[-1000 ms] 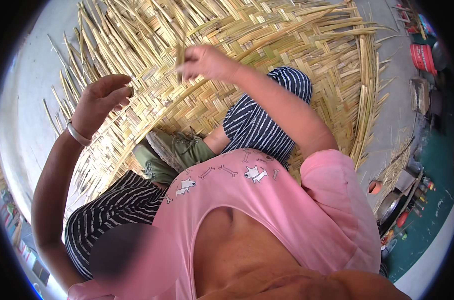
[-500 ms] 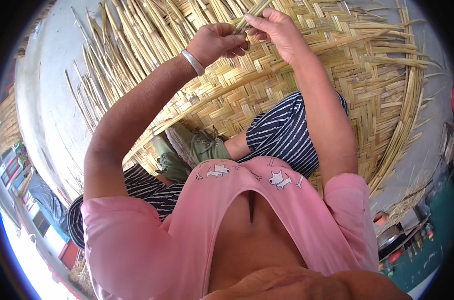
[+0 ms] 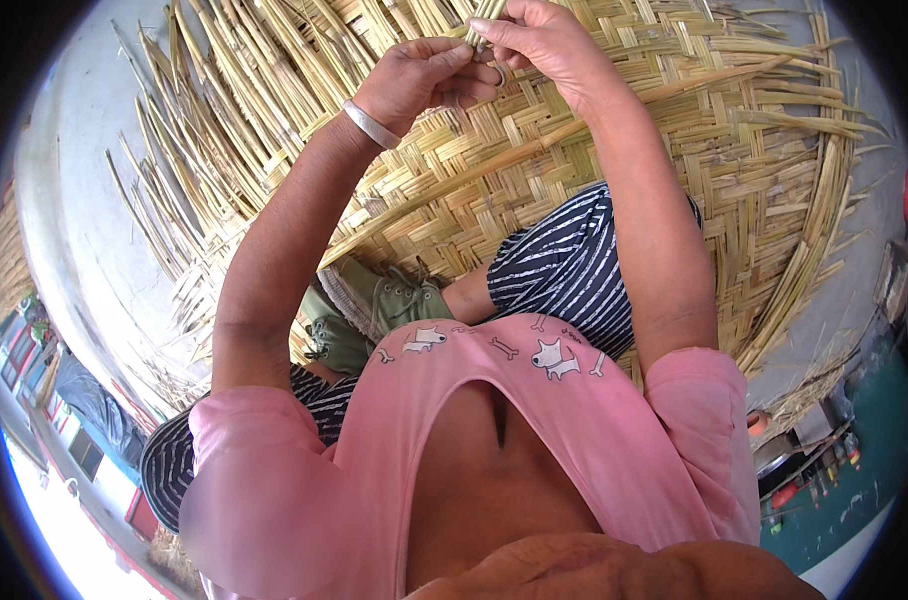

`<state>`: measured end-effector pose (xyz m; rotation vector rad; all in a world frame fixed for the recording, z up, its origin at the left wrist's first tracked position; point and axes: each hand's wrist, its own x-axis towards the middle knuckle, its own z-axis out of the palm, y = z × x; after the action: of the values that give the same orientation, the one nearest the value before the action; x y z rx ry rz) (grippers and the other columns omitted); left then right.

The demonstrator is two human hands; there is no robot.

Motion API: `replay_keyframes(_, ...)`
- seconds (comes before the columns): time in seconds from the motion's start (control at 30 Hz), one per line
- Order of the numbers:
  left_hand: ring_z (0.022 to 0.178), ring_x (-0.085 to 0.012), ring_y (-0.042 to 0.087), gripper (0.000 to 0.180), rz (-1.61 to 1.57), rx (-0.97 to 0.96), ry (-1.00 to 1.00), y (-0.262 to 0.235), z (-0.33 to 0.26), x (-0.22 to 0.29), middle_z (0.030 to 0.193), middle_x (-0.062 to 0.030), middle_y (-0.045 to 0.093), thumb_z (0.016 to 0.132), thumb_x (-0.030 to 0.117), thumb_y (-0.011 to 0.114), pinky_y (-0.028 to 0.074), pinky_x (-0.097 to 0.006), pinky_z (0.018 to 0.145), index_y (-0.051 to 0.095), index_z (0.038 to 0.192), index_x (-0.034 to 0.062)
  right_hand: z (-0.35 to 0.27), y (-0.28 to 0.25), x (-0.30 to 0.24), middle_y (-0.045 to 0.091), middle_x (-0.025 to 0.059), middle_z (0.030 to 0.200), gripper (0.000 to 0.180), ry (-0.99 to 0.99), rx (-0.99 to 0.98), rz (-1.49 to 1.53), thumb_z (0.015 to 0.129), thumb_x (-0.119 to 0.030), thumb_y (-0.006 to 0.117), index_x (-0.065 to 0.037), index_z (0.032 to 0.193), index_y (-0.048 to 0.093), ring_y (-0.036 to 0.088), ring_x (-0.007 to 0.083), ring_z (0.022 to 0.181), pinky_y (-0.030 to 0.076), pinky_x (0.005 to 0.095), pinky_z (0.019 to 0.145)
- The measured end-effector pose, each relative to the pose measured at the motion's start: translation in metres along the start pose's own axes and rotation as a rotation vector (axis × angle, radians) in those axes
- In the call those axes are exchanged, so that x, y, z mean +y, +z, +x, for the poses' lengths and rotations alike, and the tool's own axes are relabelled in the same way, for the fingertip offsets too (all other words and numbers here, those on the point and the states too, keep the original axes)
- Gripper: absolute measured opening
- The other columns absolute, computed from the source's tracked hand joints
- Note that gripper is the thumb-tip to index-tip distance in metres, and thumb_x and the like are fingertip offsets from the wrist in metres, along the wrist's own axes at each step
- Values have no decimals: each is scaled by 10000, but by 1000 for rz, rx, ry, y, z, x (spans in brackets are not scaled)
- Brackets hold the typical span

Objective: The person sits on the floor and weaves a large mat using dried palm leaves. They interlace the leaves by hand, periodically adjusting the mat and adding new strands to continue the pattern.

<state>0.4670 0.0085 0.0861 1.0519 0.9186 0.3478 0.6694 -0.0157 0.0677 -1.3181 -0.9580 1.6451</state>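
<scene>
A thin bundle of split reed strips is held up over the mat, its far end cut off by the top edge of the picture. My left hand, with a pale bracelet at the wrist, pinches the lower end of the bundle. Just to the right, my right hand grips the same strips between thumb and fingers. Below both hands spreads a large woven reed mat in a herringbone pattern. A long loose strip lies slantwise across the weave.
Unwoven reed stalks fan out from the mat's far left side. Bent strip ends line its right edge. My crossed legs and green shoes rest on the mat. Grey floor borders it, and a pan stands at the lower right.
The reed strips have swung more upright, and less of their length shows. My left hand shifted slightly left as its forearm swung inward; my right hand rose a little.
</scene>
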Motion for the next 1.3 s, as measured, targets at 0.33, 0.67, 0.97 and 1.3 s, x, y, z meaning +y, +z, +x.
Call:
replay_keyframes(0.33,924,-184,729,331,-10,-34,21,3,4,-3,1005,-94,753,1082,297,553,577,-325,853,684,1213,22,-3,-1,-8,691,21,809,124,35,-5,57,998,-131,683,-15,1021,720,611,89,663,498,237,583)
replay_keyframes(0.67,780,-121,683,312,268,66,169,30,39,-5,896,-65,730,1081,268,564,574,-275,748,688,1184,1,-15,-35,-32,718,70,855,111,-25,113,-51,988,-79,684,17,1044,694,662,118,680,543,244,592)
replay_keyframes(0.97,1066,-332,686,348,1067,220,804,121,113,-14,1175,-120,721,921,110,681,557,-422,938,662,1268,107,-20,-195,-48,708,57,901,126,-236,251,1,1026,-128,639,-19,1074,681,682,129,784,579,266,722)
replay_keyframes(1.3,1308,-256,526,316,1279,397,781,155,144,-53,1343,-12,611,934,276,672,408,-474,1061,695,1223,152,17,-262,3,719,51,911,148,-97,73,-233,1025,-169,663,-24,1046,682,690,133,812,574,286,736)
